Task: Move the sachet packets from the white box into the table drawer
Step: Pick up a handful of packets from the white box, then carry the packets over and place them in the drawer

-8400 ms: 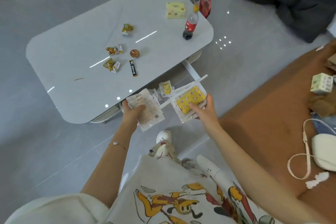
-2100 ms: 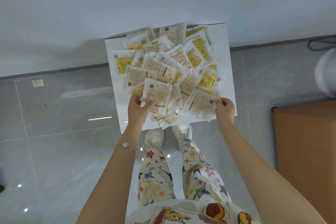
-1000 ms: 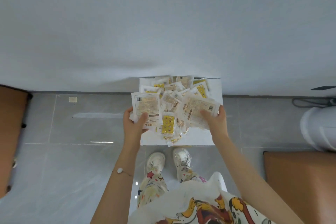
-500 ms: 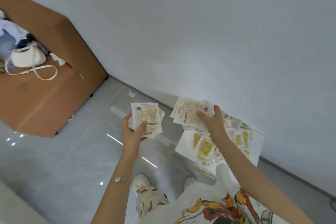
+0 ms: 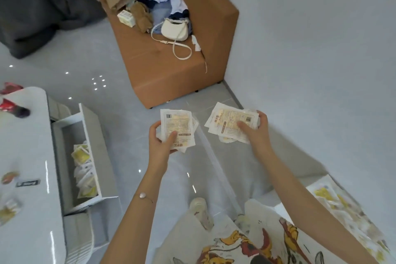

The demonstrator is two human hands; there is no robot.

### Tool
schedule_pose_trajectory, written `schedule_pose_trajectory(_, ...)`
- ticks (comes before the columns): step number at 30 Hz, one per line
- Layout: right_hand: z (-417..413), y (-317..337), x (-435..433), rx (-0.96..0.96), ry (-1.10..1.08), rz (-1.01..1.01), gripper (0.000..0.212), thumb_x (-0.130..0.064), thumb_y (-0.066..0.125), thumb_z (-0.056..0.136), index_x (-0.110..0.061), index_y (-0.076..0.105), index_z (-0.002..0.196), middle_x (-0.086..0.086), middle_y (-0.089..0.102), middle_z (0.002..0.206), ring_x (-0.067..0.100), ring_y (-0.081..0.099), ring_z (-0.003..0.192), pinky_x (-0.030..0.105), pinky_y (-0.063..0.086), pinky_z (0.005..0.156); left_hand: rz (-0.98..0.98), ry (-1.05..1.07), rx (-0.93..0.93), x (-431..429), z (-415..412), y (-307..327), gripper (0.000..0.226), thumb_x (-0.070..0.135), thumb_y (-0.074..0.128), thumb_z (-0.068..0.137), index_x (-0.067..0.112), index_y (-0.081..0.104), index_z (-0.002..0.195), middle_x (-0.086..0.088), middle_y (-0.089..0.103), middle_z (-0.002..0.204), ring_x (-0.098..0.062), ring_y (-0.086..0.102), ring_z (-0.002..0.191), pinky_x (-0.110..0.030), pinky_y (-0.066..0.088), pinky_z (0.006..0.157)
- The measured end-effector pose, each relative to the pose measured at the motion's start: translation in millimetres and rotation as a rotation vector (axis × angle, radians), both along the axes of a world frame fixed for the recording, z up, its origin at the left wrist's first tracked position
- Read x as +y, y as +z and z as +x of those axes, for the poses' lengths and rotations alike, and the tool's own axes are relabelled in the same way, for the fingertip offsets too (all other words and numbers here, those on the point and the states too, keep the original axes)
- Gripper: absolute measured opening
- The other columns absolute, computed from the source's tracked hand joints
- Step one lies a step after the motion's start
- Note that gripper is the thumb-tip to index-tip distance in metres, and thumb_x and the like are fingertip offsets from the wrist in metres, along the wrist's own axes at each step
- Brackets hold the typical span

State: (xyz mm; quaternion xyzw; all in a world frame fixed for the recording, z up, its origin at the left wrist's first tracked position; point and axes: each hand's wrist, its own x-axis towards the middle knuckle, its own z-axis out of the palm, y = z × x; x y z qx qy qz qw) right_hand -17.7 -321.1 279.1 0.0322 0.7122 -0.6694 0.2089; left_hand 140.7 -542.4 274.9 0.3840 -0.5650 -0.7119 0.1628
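Sachets in both hands, held over the grey floor point(image 5: 128, 118) to the right of the open drawer point(image 5: 94, 135).

Left hand point(image 5: 161, 143): fingers curled under a small stack of sachet packets point(image 5: 177, 128), thumb pressed on the printed face of the top packet. It is the hand nearer the drawer, but well clear of it. Thin bracelet point(image 5: 143, 195) on the wrist.

Right hand point(image 5: 256, 133): grips a second, looser stack point(image 5: 230, 124), thumb on top, fingers wrapped round the far edge. It is farther from the drawer than the left hand. The two stacks are apart, not touching.

Drawer is pulled out from the side of the white counter point(image 5: 23, 156), its inside open to view. A heap of yellow-and-white sachets point(image 5: 82, 167) lies in it, against its right wall.

White box point(image 5: 323, 182) sits on the floor far to the right of the drawer, partly behind the right forearm. More packets point(image 5: 347, 206) are in it, too blurred to count.

On the counter left of the drawer is a red-labelled bottle point(image 5: 15, 109) and a few small wrappers, all blurred.

Beyond the drawer and to its right a brown sofa block point(image 5: 171, 70) stands against the wall, carrying clothes and a white handbag point(image 5: 174, 30).
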Motion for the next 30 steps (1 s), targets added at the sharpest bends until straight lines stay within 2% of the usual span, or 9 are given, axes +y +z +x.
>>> schedule_pose_trajectory(2, -0.7, 1.2, -42.5, -0.013, 0.068, -0.016, 0.05, -0.013, 0.074, 0.082, -0.033, 0.044, 0.117, -0.003, 0.064, 0.11, 0.011, 0.068, 0.095, 0.027, 0.056, 0.073, 0.005, 0.078, 0.003, -31.9, 12.8, -0.7, 0.045, 0.013, 0.067, 0.089, 0.034, 0.045, 0.121, -0.002, 0.067, 0.115, -0.02, 0.071, 0.093, -0.029, 0.058, 0.063)
schedule_pose_trajectory(4, -0.5, 1.8, -82.9, -0.018, 0.138, -0.024, 0.048, -0.011, 0.073, 0.082, -0.03, 0.045, 0.116, 0.0, 0.064, 0.111, 0.014, 0.068, 0.096, 0.025, 0.056, 0.07, 0.011, 0.15, 0.009, -58.3, 24.0, -1.6, 0.046, 0.014, 0.068, 0.088, 0.035, 0.045, 0.122, -0.002, 0.067, 0.116, -0.021, 0.071, 0.096, -0.03, 0.058, 0.065)
schedule_pose_trajectory(8, -1.0, 1.1, -158.9, -0.015, 0.278, -0.017, 0.045, -0.009, 0.073, 0.083, -0.035, 0.045, 0.107, -0.004, 0.064, 0.104, 0.002, 0.069, 0.083, 0.017, 0.053, 0.062, 0.032, 0.287, 0.02, -99.4, 40.2, -4.7, 0.046, 0.015, 0.069, 0.088, 0.041, 0.045, 0.119, -0.002, 0.066, 0.119, -0.021, 0.07, 0.098, -0.031, 0.058, 0.067)
schedule_pose_trajectory(12, -5.1, -3.8, -231.0, -0.022, 0.454, -0.011, 0.046, -0.01, 0.073, 0.083, -0.038, 0.045, 0.106, -0.006, 0.065, 0.104, 0.001, 0.069, 0.083, 0.017, 0.054, 0.062, 0.032, 0.428, 0.029, -134.6, 50.7, -8.0, 0.049, 0.014, 0.07, 0.087, 0.036, 0.044, 0.123, -0.003, 0.065, 0.12, -0.022, 0.069, 0.1, -0.032, 0.059, 0.068)
schedule_pose_trajectory(17, -15.1, -5.6, -322.5, -0.019, 0.676, 0.008, 0.051, -0.009, 0.073, 0.083, -0.026, 0.044, 0.122, -0.008, 0.064, 0.103, 0.002, 0.068, 0.086, 0.023, 0.055, 0.069, 0.045, 0.638, 0.03, -180.5, 57.5, -10.2, 0.051, 0.014, 0.07, 0.086, 0.04, 0.043, 0.12, -0.001, 0.062, 0.121, -0.021, 0.067, 0.104, -0.031, 0.059, 0.068)
schedule_pose_trajectory(20, -18.2, -3.5, -373.3, -0.024, 0.804, 0.015, 0.052, -0.007, 0.072, 0.083, -0.019, 0.044, 0.125, -0.003, 0.063, 0.108, 0.01, 0.066, 0.094, 0.029, 0.057, 0.078, 0.067, 0.797, 0.02, -201.6, 60.5, -12.6, 0.051, 0.012, 0.069, 0.087, 0.036, 0.042, 0.123, -0.001, 0.062, 0.12, -0.02, 0.067, 0.102, -0.031, 0.06, 0.066)
schedule_pose_trajectory(22, -17.4, -4.1, -403.2, -0.029, 0.875, 0.02, 0.052, -0.007, 0.071, 0.084, -0.017, 0.044, 0.126, -0.002, 0.063, 0.109, 0.013, 0.065, 0.097, 0.029, 0.057, 0.078, 0.093, 0.887, 0.015, -211.9, 65.0, -14.2, 0.053, 0.01, 0.068, 0.088, 0.033, 0.041, 0.128, 0.0, 0.063, 0.118, -0.018, 0.069, 0.097, -0.03, 0.059, 0.065)
schedule_pose_trajectory(26, -5.8, -8.2, -461.7, -0.058, 1.043, 0.02, 0.05, -0.007, 0.071, 0.084, -0.021, 0.045, 0.124, -0.01, 0.066, 0.101, 0.007, 0.068, 0.092, 0.02, 0.055, 0.068, 0.106, 1.059, 0.01, -228.4, 81.9, -19.2, 0.054, 0.009, 0.067, 0.088, 0.028, 0.041, 0.131, -0.001, 0.063, 0.117, -0.016, 0.07, 0.093, -0.03, 0.059, 0.063)
schedule_pose_trajectory(30, 19.4, -15.0, -513.9, -0.083, 1.146, 0.033, 0.055, -0.008, 0.071, 0.084, -0.023, 0.043, 0.129, -0.006, 0.066, 0.109, 0.009, 0.068, 0.097, 0.027, 0.057, 0.076, 0.078, 1.166, -0.033, -248.9, 107.8, -23.7, 0.051, 0.011, 0.068, 0.087, 0.032, 0.043, 0.126, -0.004, 0.057, 0.126, -0.022, 0.068, 0.1, -0.034, 0.06, 0.065)
